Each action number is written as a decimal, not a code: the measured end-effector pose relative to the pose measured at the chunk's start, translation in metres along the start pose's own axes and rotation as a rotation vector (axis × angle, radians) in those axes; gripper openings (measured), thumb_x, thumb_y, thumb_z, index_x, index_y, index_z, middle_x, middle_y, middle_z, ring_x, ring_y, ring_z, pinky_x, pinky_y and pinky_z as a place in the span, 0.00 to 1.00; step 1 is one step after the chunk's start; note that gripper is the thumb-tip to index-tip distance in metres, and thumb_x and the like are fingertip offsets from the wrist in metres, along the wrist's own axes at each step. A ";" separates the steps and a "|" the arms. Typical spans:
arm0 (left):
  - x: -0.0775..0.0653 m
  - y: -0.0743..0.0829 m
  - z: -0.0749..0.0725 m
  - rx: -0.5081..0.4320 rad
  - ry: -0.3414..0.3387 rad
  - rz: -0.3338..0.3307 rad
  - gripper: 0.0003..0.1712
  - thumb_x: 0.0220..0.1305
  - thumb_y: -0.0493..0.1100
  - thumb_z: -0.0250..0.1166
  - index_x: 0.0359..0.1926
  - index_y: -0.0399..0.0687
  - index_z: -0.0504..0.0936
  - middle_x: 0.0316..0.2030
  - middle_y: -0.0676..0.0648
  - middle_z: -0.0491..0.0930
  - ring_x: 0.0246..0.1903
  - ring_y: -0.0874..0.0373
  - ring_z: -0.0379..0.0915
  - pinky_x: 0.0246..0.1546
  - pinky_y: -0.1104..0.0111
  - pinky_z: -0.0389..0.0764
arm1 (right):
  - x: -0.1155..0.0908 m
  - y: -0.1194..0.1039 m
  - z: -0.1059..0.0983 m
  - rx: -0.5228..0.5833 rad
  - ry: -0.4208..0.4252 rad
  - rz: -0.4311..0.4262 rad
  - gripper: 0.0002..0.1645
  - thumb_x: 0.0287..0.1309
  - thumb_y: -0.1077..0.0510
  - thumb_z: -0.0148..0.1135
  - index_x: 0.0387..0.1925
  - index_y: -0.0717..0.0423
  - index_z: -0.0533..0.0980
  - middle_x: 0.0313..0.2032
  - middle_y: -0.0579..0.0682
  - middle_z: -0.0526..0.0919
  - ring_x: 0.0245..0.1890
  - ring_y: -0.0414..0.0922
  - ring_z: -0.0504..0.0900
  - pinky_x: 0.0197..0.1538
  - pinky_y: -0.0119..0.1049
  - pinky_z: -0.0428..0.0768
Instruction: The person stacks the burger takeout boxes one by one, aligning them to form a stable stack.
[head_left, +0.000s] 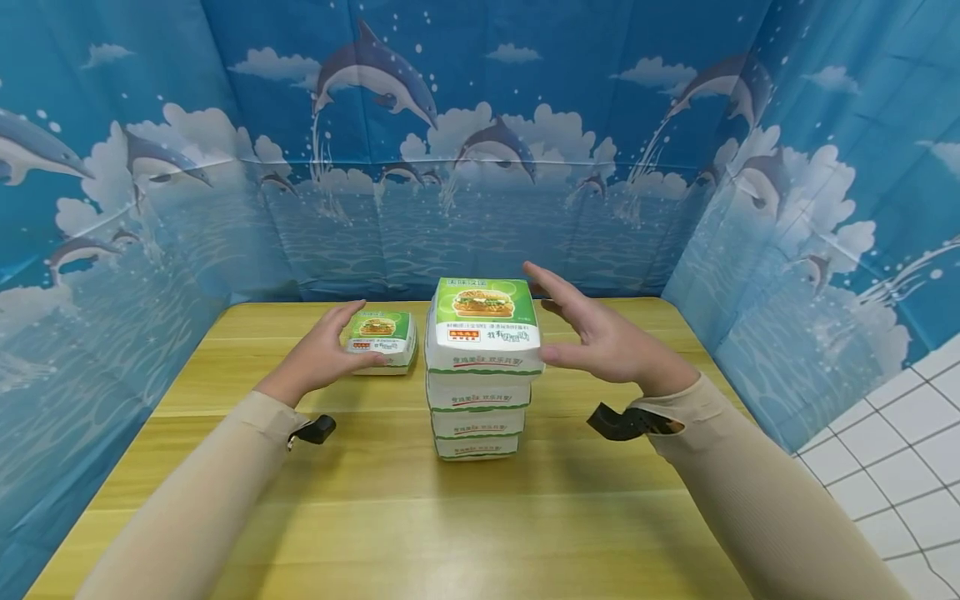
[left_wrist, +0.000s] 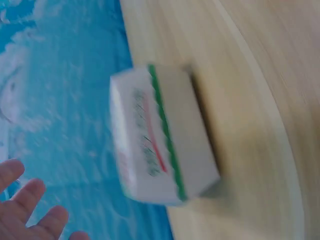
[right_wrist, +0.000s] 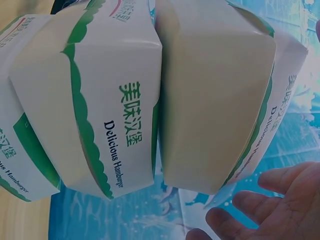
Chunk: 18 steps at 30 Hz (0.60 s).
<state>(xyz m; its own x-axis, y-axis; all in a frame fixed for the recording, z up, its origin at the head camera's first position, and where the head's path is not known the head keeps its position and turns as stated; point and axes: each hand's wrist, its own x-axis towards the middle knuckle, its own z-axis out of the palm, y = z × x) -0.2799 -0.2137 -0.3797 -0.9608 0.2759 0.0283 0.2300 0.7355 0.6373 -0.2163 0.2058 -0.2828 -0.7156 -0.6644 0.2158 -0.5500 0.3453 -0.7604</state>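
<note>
Several white-and-green hamburger boxes stand in an upright stack, with the top box [head_left: 486, 340] showing a burger picture on its lid. My right hand [head_left: 611, 340] is at the right side of that top box, its thumb right by the front corner and its fingers extended. In the right wrist view, the fingers [right_wrist: 260, 202] spread beside the top box [right_wrist: 215, 90]. A single hamburger box [head_left: 396, 340] sits on the table to the left. Over its left side is my left hand [head_left: 324, 348], fingers and thumb apart. The left wrist view shows this box [left_wrist: 150, 140] with a gap to the fingers [left_wrist: 30, 200].
The boxes stand on a yellow wood-grain table [head_left: 480, 533]. A blue curtain [head_left: 337, 233] with dolphins hangs behind the table's far edge and along both sides. White tiles [head_left: 900, 450] show at the lower right. Each wrist wears a black strap [head_left: 626, 422].
</note>
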 end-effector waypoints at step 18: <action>0.040 -0.052 0.014 0.033 -0.075 -0.092 0.74 0.54 0.77 0.73 0.87 0.53 0.42 0.85 0.36 0.38 0.82 0.30 0.40 0.74 0.29 0.57 | -0.004 0.001 -0.001 0.010 0.002 -0.016 0.61 0.71 0.34 0.63 0.86 0.44 0.37 0.86 0.49 0.37 0.85 0.59 0.42 0.83 0.64 0.48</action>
<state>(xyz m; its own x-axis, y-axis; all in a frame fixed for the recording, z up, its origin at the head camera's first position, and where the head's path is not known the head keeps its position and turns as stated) -0.3279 -0.2322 -0.4228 -0.9640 0.2507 -0.0881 0.1472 0.7797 0.6086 -0.2143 0.2095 -0.2843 -0.7080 -0.6680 0.2292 -0.5566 0.3281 -0.7632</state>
